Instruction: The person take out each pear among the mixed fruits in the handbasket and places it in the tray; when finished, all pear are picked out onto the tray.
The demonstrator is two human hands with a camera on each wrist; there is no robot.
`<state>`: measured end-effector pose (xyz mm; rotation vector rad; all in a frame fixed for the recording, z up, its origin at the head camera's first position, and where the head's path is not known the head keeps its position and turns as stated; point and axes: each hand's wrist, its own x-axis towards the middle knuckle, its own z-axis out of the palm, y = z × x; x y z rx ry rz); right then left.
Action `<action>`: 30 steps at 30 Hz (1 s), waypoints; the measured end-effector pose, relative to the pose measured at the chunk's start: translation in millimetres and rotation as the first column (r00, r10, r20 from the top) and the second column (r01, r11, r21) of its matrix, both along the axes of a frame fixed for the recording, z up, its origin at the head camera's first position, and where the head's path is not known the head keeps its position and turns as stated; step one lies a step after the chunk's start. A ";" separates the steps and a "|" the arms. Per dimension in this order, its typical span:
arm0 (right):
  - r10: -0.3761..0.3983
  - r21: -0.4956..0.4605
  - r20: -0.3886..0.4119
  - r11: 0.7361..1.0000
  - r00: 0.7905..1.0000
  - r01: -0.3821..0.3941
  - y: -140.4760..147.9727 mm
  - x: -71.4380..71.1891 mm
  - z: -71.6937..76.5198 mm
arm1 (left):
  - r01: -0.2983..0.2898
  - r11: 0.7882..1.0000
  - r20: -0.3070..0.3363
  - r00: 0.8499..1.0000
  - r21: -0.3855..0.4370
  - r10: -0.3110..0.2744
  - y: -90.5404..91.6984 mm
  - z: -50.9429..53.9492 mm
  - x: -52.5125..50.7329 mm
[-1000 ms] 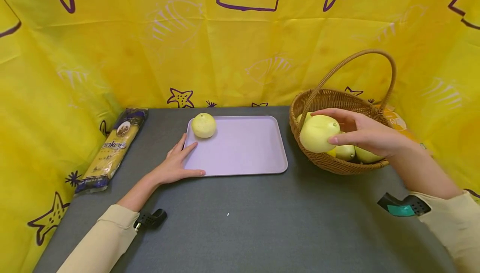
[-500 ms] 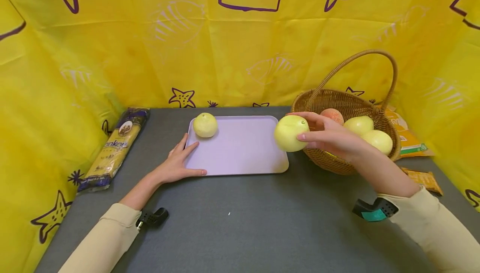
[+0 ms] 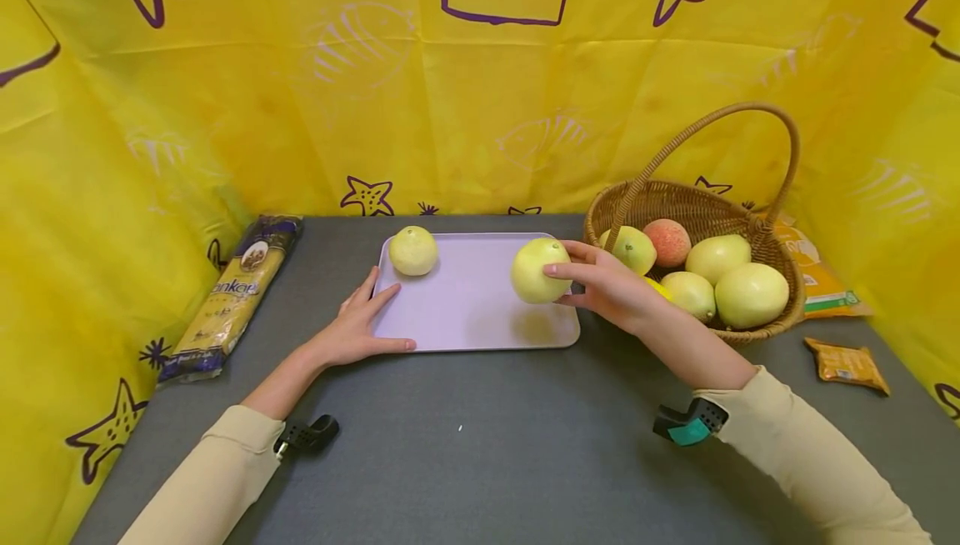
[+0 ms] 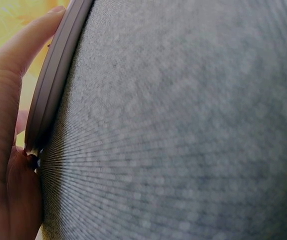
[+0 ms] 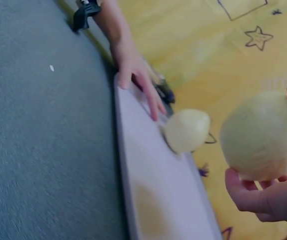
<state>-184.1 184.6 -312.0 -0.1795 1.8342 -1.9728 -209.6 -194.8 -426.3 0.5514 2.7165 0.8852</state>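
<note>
A round, pale yellow-green fruit [image 3: 540, 271] is in my right hand [image 3: 606, 285], thumb on its near side and fingers behind. It hangs above the right part of the lilac tray [image 3: 472, 312], casting a shadow there. A similar fruit [image 3: 413, 251] sits at the tray's far left corner. My left hand [image 3: 358, 324] rests with spread, straight fingers at the tray's near left corner. In the left wrist view, the thumb [image 4: 28, 42] touches the tray's rim [image 4: 53, 80]. In the right wrist view, the held fruit [image 5: 258, 137] appears large beside the tray.
To the right stands a wicker basket [image 3: 600, 216] with a tall handle, holding several pale green fruits and a peach [image 3: 667, 242]. A pasta packet [image 3: 238, 295] lies at the left. An orange bag [image 3: 817, 278] and a small orange packet [image 3: 847, 364] are at the right.
My right hand has carried the fruit leftward from over the basket to above the tray. The basket's contents have come into view. The left hand has stayed on the tray corner.
</note>
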 end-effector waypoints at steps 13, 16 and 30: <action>-0.145 -0.023 0.076 0.989 0.986 0.147 -34.0 -19.5 -30.7 | 0.001 1.000 -0.044 0.999 0.018 -0.001 2.2 1.5 3.2; -0.176 -0.023 0.081 0.984 0.981 0.178 -42.1 -25.7 -37.2 | 0.003 1.000 -0.050 0.999 0.016 -0.002 1.8 1.1 2.7; -0.251 0.081 0.042 0.966 0.967 0.247 -74.9 -55.1 -54.2 | 0.002 1.000 -0.042 0.999 0.017 -0.001 2.4 2.8 2.5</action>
